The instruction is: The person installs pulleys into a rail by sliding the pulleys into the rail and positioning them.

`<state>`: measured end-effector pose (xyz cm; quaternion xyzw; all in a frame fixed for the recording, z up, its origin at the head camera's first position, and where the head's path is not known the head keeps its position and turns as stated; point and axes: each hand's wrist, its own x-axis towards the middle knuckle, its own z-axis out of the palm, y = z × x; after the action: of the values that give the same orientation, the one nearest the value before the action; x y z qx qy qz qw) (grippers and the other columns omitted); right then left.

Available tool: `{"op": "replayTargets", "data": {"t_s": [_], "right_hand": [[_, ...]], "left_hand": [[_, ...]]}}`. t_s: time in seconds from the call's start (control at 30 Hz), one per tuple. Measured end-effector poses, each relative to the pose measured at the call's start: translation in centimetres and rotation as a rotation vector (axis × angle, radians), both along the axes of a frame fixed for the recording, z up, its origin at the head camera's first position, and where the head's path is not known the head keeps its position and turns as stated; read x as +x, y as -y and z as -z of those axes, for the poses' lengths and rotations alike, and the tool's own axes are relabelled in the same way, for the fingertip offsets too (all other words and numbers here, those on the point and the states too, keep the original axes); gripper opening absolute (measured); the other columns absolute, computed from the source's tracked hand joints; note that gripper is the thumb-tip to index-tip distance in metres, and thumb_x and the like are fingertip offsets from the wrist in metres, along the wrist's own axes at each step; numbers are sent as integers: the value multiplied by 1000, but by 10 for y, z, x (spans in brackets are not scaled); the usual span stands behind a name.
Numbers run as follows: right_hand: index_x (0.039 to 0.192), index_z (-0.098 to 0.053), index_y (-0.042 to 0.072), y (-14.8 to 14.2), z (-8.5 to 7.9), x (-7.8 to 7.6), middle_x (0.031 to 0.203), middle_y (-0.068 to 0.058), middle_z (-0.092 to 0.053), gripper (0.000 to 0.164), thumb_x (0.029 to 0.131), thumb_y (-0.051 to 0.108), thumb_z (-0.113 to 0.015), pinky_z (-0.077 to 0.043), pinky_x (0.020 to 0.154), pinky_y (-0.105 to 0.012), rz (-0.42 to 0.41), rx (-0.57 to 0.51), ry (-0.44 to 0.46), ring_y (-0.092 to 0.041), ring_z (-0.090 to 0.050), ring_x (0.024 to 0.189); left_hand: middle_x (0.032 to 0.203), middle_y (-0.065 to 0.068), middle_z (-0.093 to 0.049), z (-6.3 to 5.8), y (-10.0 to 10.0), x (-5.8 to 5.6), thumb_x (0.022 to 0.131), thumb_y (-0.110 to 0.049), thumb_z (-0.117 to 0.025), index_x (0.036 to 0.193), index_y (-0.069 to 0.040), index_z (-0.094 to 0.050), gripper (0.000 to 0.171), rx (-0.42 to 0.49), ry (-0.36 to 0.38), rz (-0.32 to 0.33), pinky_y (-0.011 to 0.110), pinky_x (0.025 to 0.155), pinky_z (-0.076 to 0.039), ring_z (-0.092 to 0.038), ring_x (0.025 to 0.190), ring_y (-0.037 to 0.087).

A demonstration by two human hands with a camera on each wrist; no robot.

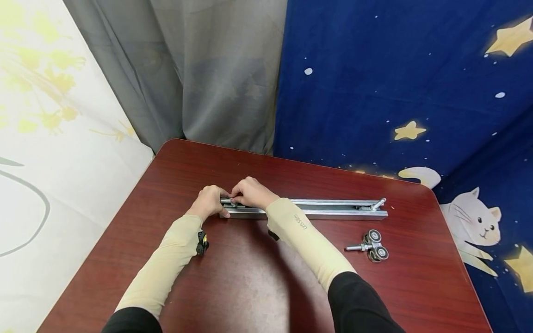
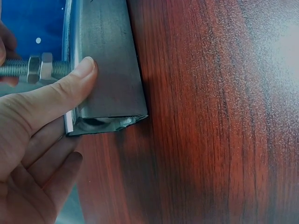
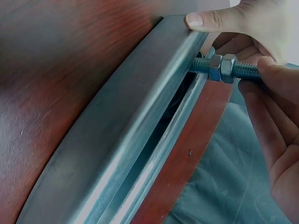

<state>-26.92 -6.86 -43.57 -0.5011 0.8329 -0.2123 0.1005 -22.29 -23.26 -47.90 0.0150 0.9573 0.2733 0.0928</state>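
A long metal channel rail (image 1: pixel 329 213) lies across the table with its slot facing up. At its left end, my left hand (image 1: pixel 207 201) grips the rail, the thumb on the near wall and the fingers round the far side. From the slot close by rises a threaded bolt (image 3: pixel 247 71) carrying two hex nuts (image 3: pixel 228 68). My right hand (image 1: pixel 255 192) pinches the upper end of this bolt between thumb and fingers. Whatever the bolt joins inside the rail is hidden. Another bolt (image 1: pixel 378 204) stands tilted in the slot at the right end.
In front of the rail's right end, a roller trolley (image 1: pixel 374 246) with several wheels lies on its side, its bolt pointing left. The reddish-brown table (image 1: pixel 233 286) backs onto a grey curtain (image 1: pixel 229 83) and a blue star-patterned curtain (image 1: pixel 345 92).
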Motion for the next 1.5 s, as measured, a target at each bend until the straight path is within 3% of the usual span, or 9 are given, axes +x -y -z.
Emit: {"op": "replayTargets", "data": {"t_s": [0.87,1.17,1.5], "right_hand": [[88,-73,5,-41,-3,-7,86,-3,-70,11,79,10,-69,-48,67,-18,3,14,-8,-8,-62,73],[87,-73,5,-57,-4,-9,84,-2,-70,10,79,10,-70,-47,64,-16,22,3,-18,-7,-60,70],[84,-73,6,-78,-2,-13,83,-3,-70,8,78,10,-71,-47,64,-16,44,-11,-16,-7,-61,69]], "left_hand": [[99,9,-68,2,0,3,46,-18,-89,101,-8,-70,59,14,2,-21,39,78,-47,-58,86,24],[98,12,-68,1,0,2,46,-20,-89,101,-7,-70,59,1,-32,2,43,83,-45,-59,91,29],[97,12,-68,0,0,4,48,-20,-89,103,-8,-69,59,9,-15,1,43,83,-45,-59,89,26]]}}
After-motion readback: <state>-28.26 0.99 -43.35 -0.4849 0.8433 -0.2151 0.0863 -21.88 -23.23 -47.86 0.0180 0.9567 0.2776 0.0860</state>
